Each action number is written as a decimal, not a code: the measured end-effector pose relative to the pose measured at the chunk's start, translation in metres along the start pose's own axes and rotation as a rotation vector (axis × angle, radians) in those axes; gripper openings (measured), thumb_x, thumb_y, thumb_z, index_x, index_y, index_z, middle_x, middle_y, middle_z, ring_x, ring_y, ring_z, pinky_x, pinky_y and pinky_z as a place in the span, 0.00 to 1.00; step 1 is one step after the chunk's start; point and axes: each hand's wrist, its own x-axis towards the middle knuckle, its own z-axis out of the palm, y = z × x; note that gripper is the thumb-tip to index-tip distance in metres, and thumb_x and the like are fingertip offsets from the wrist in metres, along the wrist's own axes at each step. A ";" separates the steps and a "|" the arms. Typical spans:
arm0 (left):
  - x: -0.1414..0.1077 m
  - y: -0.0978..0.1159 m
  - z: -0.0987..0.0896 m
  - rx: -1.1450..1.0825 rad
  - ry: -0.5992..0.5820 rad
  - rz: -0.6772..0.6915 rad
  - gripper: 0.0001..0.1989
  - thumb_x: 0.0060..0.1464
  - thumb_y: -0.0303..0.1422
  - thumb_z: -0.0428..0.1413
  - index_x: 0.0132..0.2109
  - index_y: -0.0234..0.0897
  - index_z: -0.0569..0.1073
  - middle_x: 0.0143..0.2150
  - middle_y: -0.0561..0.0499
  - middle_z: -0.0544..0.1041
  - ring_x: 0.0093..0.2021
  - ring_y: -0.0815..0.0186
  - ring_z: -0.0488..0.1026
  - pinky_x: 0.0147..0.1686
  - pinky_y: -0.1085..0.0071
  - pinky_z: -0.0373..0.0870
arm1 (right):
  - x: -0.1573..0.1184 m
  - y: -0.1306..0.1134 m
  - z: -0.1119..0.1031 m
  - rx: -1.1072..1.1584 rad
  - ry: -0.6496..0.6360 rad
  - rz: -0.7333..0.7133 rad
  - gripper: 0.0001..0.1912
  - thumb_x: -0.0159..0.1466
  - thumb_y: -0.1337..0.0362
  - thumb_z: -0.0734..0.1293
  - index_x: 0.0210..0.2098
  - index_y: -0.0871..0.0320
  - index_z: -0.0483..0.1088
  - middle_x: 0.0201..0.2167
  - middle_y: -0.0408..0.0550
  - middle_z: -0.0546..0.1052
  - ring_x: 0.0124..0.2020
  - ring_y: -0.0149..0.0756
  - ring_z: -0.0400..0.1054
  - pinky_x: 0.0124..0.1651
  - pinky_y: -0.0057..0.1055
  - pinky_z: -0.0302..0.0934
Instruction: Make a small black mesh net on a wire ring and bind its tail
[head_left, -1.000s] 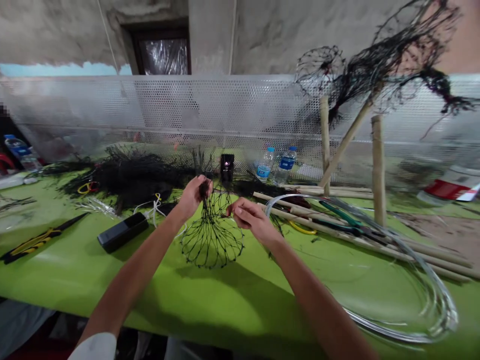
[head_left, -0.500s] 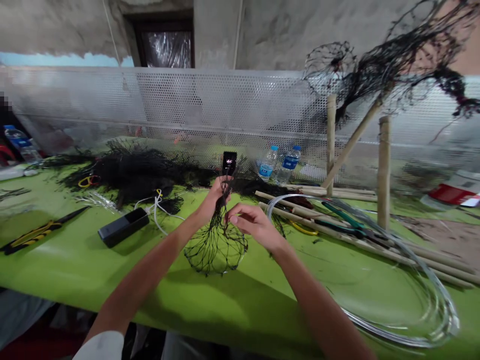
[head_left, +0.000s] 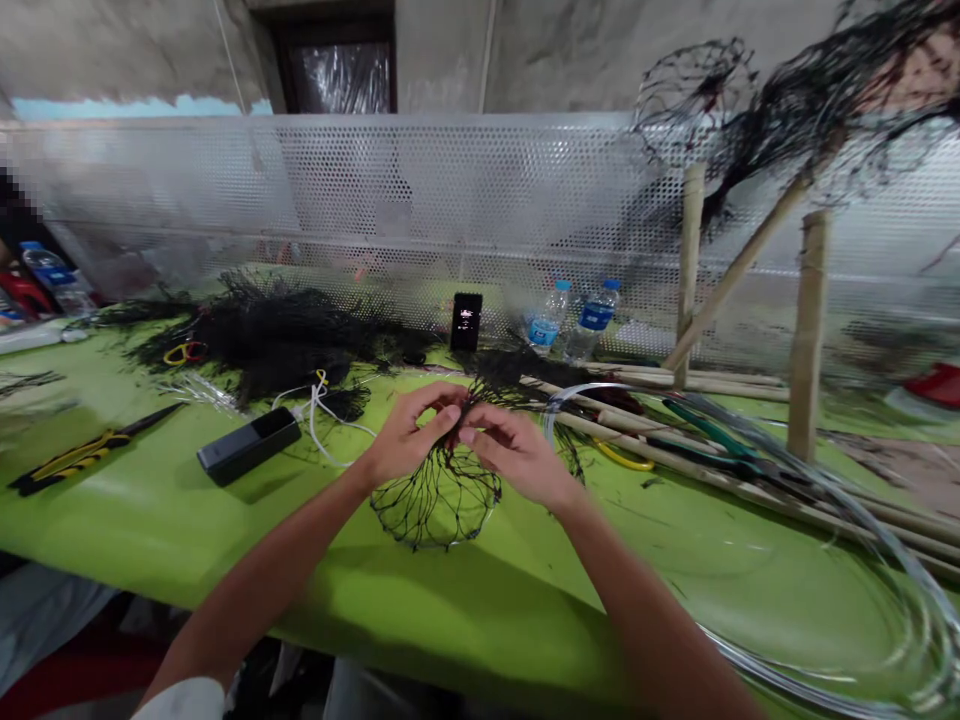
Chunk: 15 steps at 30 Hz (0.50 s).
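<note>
- Head cam: the black net (head_left: 435, 510) was an open-meshed pouch, knotted all over, flared round at the bottom and bunched into a tight neck, over the green table (head_left: 352, 585), just below both hands.
- Same view: left hand (head_left: 415, 432) came in bent at the wrist, thumb and fingers pinching that neck.
- Right hand (head_left: 517, 452) faced it, fingers curled, tips at the neck; couldn't tell if they gripped anything.

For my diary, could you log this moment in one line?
left grip: on gathered black net; right grip: same; rim: flared below; yellow-handled pliers: left
</note>
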 end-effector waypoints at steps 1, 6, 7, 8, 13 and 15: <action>0.000 0.000 0.000 0.003 0.000 0.005 0.15 0.63 0.47 0.63 0.44 0.39 0.82 0.39 0.48 0.79 0.39 0.61 0.73 0.44 0.66 0.71 | 0.000 -0.001 0.001 -0.021 0.023 -0.004 0.18 0.71 0.48 0.69 0.36 0.57 0.75 0.24 0.41 0.68 0.24 0.28 0.56 0.27 0.29 0.48; -0.003 -0.001 -0.001 0.003 0.008 0.021 0.14 0.62 0.44 0.64 0.46 0.38 0.80 0.37 0.48 0.78 0.38 0.63 0.73 0.43 0.68 0.71 | -0.001 -0.005 0.004 -0.208 0.225 -0.078 0.15 0.72 0.52 0.67 0.36 0.57 0.74 0.28 0.45 0.74 0.25 0.30 0.61 0.29 0.30 0.52; -0.004 -0.001 -0.001 0.003 0.009 0.023 0.14 0.62 0.43 0.65 0.46 0.37 0.80 0.38 0.48 0.78 0.39 0.63 0.74 0.44 0.68 0.71 | 0.000 -0.006 0.005 -0.245 0.271 -0.090 0.13 0.71 0.53 0.68 0.38 0.56 0.74 0.29 0.45 0.75 0.25 0.30 0.60 0.28 0.30 0.51; -0.005 -0.001 -0.002 0.003 0.014 0.026 0.14 0.61 0.42 0.66 0.47 0.37 0.80 0.39 0.48 0.78 0.40 0.62 0.74 0.45 0.67 0.71 | 0.000 -0.006 0.005 -0.278 0.309 -0.099 0.11 0.70 0.55 0.70 0.41 0.56 0.74 0.30 0.44 0.75 0.24 0.29 0.59 0.28 0.30 0.51; -0.004 0.001 -0.002 -0.016 0.087 0.042 0.11 0.59 0.39 0.68 0.44 0.37 0.80 0.38 0.49 0.78 0.38 0.65 0.73 0.43 0.69 0.71 | 0.010 -0.006 0.008 -0.228 0.332 -0.088 0.10 0.66 0.57 0.72 0.42 0.56 0.77 0.23 0.39 0.69 0.22 0.27 0.52 0.27 0.30 0.47; -0.002 0.001 -0.004 -0.041 0.117 0.050 0.11 0.58 0.38 0.69 0.40 0.37 0.79 0.35 0.50 0.77 0.37 0.67 0.73 0.42 0.70 0.71 | 0.016 -0.006 0.007 -0.128 0.301 -0.058 0.10 0.65 0.56 0.72 0.37 0.57 0.78 0.19 0.37 0.61 0.22 0.27 0.50 0.27 0.31 0.43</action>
